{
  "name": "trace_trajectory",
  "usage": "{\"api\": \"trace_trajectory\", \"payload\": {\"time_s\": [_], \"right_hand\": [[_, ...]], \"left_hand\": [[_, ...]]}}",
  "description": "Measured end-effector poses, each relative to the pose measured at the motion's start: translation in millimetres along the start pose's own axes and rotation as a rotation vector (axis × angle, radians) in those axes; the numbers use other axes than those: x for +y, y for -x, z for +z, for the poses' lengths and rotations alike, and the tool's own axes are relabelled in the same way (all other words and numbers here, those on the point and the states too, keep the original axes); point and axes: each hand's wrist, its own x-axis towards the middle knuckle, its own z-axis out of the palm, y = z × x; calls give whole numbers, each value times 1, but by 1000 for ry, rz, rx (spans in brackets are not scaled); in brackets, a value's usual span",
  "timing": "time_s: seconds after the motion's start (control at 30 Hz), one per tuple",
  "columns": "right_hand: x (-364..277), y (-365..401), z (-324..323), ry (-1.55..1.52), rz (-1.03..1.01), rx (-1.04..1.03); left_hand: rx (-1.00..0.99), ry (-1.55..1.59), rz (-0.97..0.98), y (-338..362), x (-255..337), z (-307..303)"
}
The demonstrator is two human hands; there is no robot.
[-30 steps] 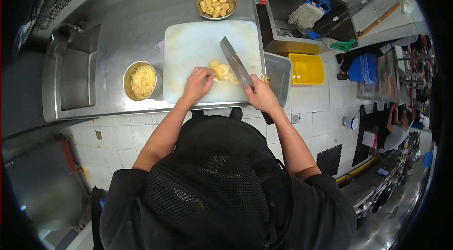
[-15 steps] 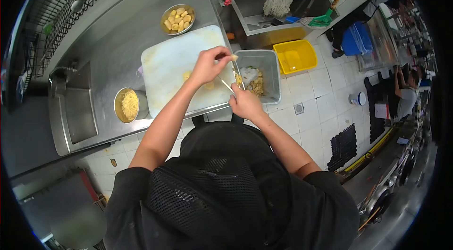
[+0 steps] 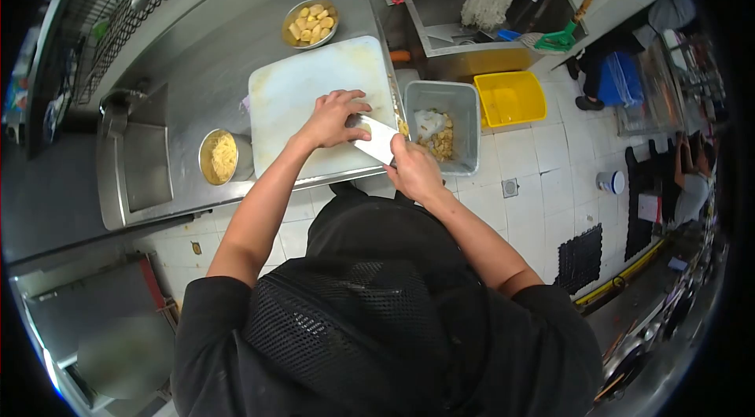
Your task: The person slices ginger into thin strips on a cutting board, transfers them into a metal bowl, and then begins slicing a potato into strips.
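Note:
My right hand (image 3: 417, 171) grips the handle of a broad-bladed cleaver (image 3: 376, 140), its pale blade lying flat-looking over the near right part of the white cutting board (image 3: 314, 75). Bent around the blade's far end is my left hand (image 3: 329, 122), thumb on one side and fingers on the other. A small yellowish patch shows between them; what it is I cannot make out. Beyond the board sits a metal bowl of peeled pale yellow chunks (image 3: 311, 23). Left of the board stands a metal container of thin yellow shreds (image 3: 223, 156).
A grey bin (image 3: 477, 126) with peelings and a whitish bag stands against the counter's right edge. Beside it is a yellow tub (image 3: 511, 98). A deep sink (image 3: 429, 4) holds a mop (image 3: 485, 4). Another sink (image 3: 148, 169) lies left. People stand at far right.
My left hand has come back from the bin's edge, where it pinched a small yellow piece, to the board. The cleaver has turned its broad face up. The view has shifted slightly.

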Motion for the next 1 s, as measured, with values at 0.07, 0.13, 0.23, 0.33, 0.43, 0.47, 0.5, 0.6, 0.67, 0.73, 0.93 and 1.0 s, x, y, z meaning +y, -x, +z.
{"api": "trace_trajectory", "payload": {"time_s": [0.07, 0.13, 0.23, 0.33, 0.43, 0.47, 0.5, 0.6, 0.67, 0.73, 0.93, 1.0], "right_hand": [[0, -4, 0, 32, -70, 11], [-1, -10, -2, 66, -69, -21], [-6, -20, -13, 55, -53, -42], [-8, -28, -16, 117, 35, -21], [-1, -43, -5, 141, 96, 4], [1, -49, 2, 141, 103, 54], [2, -57, 8, 142, 110, 105], [5, -81, 30, 196, 62, 105], [1, -85, 37, 265, 67, 115], [-5, -86, 39, 335, 64, 118], [-32, -84, 56, 90, 221, -233], [-33, -82, 60, 103, 227, -209]], "left_hand": [[-151, 76, -96, -7, -11, -7], [-297, 161, -187, -13, -24, -10], [-86, 245, -233, -7, -50, -7], [215, 301, -383, 2, -60, -34], [42, 481, -566, 33, -83, -29], [-67, 536, -584, 45, -89, -21], [-71, 543, -583, 53, -86, -14], [-98, 483, -608, 69, -78, 4], [-36, 468, -610, 70, -76, 11], [31, 455, -620, 72, -78, 14], [254, 287, -291, 65, -80, 6], [3, 368, -215, 65, -89, 5]]}}
